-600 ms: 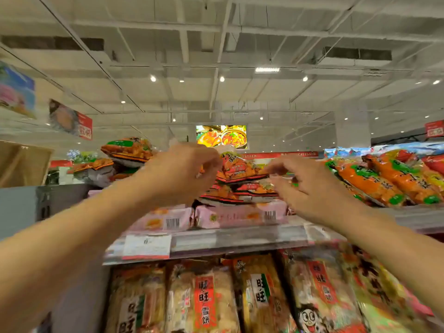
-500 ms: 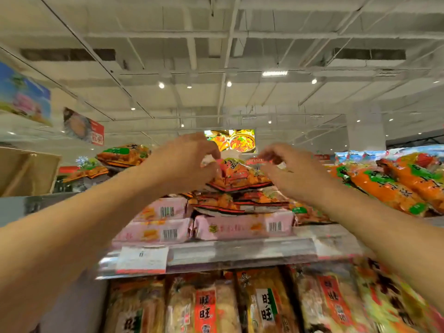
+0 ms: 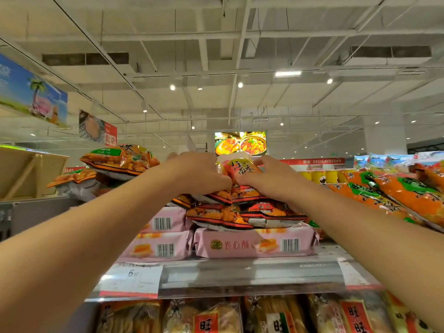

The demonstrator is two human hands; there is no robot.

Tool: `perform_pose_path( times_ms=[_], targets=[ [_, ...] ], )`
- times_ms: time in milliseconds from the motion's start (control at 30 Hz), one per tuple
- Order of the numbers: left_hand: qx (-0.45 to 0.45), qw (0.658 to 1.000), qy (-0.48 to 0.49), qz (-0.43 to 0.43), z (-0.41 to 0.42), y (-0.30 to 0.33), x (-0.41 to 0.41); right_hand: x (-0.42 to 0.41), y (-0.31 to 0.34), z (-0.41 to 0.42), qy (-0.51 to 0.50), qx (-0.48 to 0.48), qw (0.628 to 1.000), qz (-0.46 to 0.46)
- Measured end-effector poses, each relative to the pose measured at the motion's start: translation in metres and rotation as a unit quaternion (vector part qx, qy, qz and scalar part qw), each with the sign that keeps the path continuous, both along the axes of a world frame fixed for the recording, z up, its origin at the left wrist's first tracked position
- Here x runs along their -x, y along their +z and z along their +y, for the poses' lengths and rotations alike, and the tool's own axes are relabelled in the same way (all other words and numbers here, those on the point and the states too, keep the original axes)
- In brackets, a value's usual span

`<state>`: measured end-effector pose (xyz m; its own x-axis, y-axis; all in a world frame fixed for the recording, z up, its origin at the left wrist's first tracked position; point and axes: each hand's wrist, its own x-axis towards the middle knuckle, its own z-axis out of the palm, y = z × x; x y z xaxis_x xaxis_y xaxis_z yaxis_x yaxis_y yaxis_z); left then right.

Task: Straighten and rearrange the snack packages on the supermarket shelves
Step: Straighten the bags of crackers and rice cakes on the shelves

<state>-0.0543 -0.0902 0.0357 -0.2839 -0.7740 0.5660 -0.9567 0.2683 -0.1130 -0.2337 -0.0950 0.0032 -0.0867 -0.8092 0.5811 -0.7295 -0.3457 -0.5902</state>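
An orange-and-red snack bag (image 3: 242,170) lies on top of a stack of like bags (image 3: 221,213) on the top shelf (image 3: 249,272). My left hand (image 3: 200,175) grips its left side with curled fingers. My right hand (image 3: 271,179) grips its right side, fingers curled over the top edge. Under the stack lie pink wafer-roll packs (image 3: 252,245), barcodes facing out. Both forearms reach up from the lower corners.
Orange-green snack bags (image 3: 120,159) pile up at the left, more (image 3: 394,195) lean at the right. Rice-cracker bags (image 3: 204,318) fill the shelf below. A price tag (image 3: 131,278) hangs on the shelf rail. A cardboard box (image 3: 26,174) stands far left.
Both hands have closed in on the top bag from either side and now grip it. The view has tilted further up toward the ceiling.
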Motion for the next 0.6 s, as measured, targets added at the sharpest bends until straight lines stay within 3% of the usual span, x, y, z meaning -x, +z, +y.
perform_pose_path(
  times_ms=[200,367,600],
  targets=[
    [0.053,0.975,-0.151,0.152,0.011,0.005,-0.009,0.002,-0.002,0.012,-0.014,0.143,0.989,-0.026],
    [0.181,0.922,-0.291,0.181,0.032,-0.017,0.016,0.036,-0.01,0.061,0.011,0.221,0.973,-0.059],
    [0.111,0.86,-0.442,0.229,0.055,-0.064,0.116,0.128,-0.072,0.153,-0.089,0.232,0.968,-0.033]
  ],
)
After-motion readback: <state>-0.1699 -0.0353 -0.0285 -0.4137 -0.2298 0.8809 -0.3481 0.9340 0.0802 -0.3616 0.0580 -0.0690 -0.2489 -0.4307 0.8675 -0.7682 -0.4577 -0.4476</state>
